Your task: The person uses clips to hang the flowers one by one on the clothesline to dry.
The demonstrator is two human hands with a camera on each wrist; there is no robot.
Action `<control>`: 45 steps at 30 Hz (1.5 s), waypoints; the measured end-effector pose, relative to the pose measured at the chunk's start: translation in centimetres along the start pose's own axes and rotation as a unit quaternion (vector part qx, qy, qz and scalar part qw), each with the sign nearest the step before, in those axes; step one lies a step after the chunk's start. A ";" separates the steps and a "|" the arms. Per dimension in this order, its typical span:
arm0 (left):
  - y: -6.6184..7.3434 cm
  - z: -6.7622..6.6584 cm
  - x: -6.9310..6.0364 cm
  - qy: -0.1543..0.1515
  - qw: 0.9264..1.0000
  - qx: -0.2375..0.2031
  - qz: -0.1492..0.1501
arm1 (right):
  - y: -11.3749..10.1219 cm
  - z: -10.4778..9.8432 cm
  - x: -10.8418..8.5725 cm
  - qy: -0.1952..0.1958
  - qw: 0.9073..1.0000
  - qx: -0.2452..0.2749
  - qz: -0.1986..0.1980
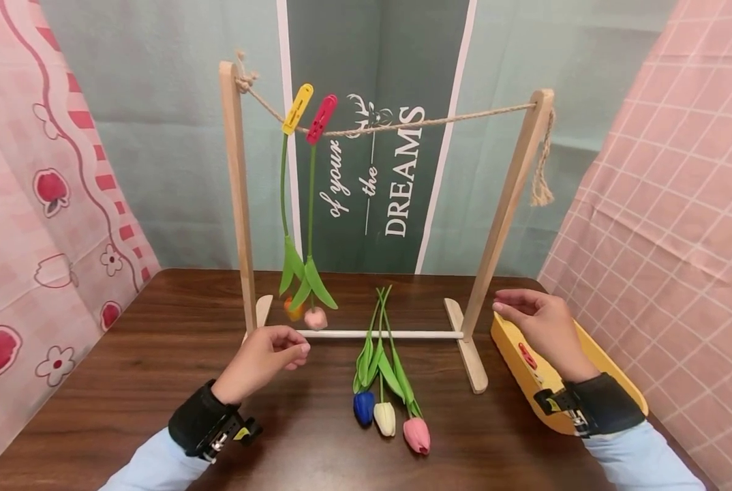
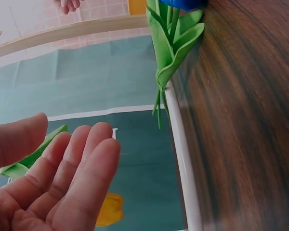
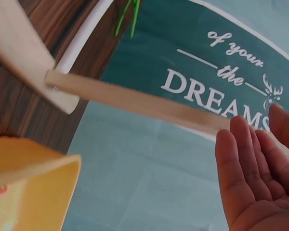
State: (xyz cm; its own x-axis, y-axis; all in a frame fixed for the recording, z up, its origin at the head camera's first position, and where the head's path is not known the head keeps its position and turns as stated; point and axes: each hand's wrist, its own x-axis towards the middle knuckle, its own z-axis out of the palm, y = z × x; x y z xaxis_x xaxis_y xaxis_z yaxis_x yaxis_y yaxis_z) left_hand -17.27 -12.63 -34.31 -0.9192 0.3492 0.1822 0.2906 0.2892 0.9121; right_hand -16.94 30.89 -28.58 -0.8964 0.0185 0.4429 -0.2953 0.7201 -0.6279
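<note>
Fingers (image 2: 92,185) of left hand (image 1: 260,361) and right hand (image 1: 545,333) relaxed, half-parted, empty; pink tulip (image 1: 417,435) probably best pinched by stem (image 1: 387,324).

The person's left arm (image 1: 163,462) is reaching in from the near left, and the right arm (image 1: 642,455) from the near right. The left hand (image 1: 264,360) is pointing toward the right, its fingers (image 2: 89,185) bending softly, its thumb standing apart from them. I am seeing the right hand (image 1: 550,335) hovering slightly farther away and pointing to the left; its fingers (image 3: 241,151) are lying close together, curving only a little.
</note>
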 end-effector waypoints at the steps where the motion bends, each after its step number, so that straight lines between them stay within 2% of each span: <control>1: -0.1 0.0 -0.1 -0.002 1.000 -0.002 0.001 | 0.2 -0.2 0.0 -0.005 1.000 -0.003 0.002; 7: -0.6 -0.1 -0.2 -0.011 1.000 -0.005 0.000 | 1.7 -1.4 0.1 -0.040 0.998 -0.031 0.025; 12: -0.6 -0.1 -0.2 -0.007 1.000 -0.004 -0.002 | 2.9 -2.4 0.3 -0.075 0.994 -0.059 0.045; 24: -0.8 -0.2 -0.3 -0.007 1.000 0.004 -0.003 | 5.8 -3.4 1.4 -0.133 0.987 -0.062 0.069; 32: -1.2 0.0 -0.3 -0.004 1.000 0.000 -0.010 | 8.2 -3.4 2.3 -0.178 0.974 -0.132 0.053; 38: -1.2 0.1 -0.2 -0.003 1.000 0.001 -0.025 | 9.9 -3.0 3.3 -0.210 0.959 -0.181 0.052; 45: -0.9 0.3 0.1 -0.001 0.999 -0.001 -0.042 | 11.2 -2.4 4.0 -0.258 0.943 -0.205 0.040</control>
State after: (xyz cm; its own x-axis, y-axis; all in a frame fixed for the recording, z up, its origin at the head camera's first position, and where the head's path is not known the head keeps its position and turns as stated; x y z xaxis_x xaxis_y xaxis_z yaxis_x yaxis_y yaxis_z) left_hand -17.60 -12.60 -35.20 -0.9397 0.3256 0.1048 0.2125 0.3156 0.9248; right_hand -23.08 40.72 -32.29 -0.9832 -0.1799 -0.0316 -0.1625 0.9402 -0.2993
